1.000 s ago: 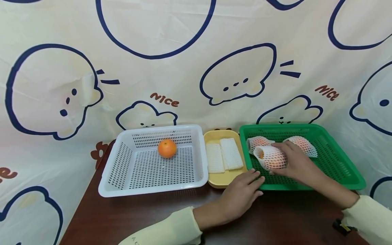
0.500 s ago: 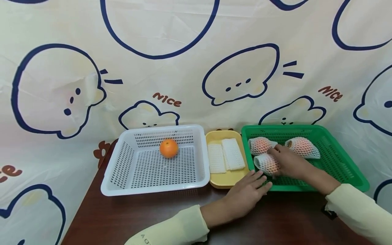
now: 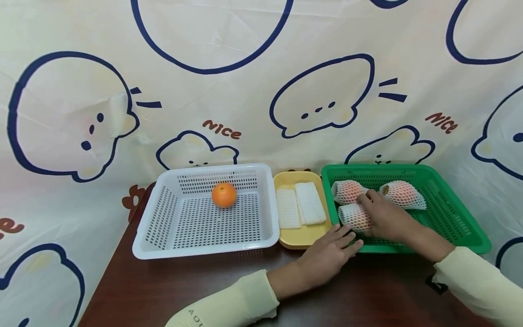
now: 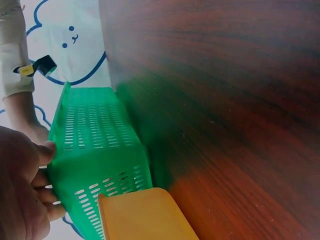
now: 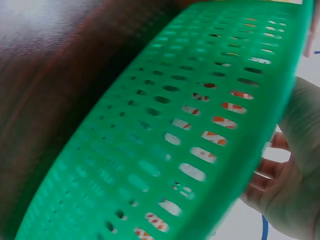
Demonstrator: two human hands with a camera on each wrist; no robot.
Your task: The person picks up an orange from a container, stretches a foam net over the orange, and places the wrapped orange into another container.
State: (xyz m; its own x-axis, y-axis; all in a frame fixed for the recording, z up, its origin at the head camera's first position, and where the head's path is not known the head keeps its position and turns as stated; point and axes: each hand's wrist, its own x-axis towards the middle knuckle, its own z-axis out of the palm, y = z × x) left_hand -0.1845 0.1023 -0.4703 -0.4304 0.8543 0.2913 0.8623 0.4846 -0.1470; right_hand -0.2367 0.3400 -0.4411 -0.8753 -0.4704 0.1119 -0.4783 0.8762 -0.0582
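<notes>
My right hand [image 3: 386,217] reaches into the green basket [image 3: 457,204], its fingers and thumb around the right side of a net-wrapped orange [image 3: 353,217] near the basket's left front. The hand covers part of this fruit. Two more wrapped fruits, one at the back left [image 3: 348,191] and one further right [image 3: 402,194], lie behind it in white foam nets. My left hand [image 3: 324,256] rests at the basket's near-left corner with its fingers extended. In the left wrist view, fingertips [image 4: 47,152] touch the green rim. The right wrist view shows mostly the basket's perforated wall.
A yellow tray [image 3: 300,238] with two flat white foam nets [image 3: 309,203] stands left of the green basket. Further left is a white basket [image 3: 204,250] holding one bare orange [image 3: 224,195]. A patterned cloth [image 3: 253,100] hangs behind the dark wooden table [image 3: 229,268].
My right hand has lowered the wrapped orange and shifted it slightly left and forward in the basket. The left hand has slid a little to the right. Little differs over the last half second.
</notes>
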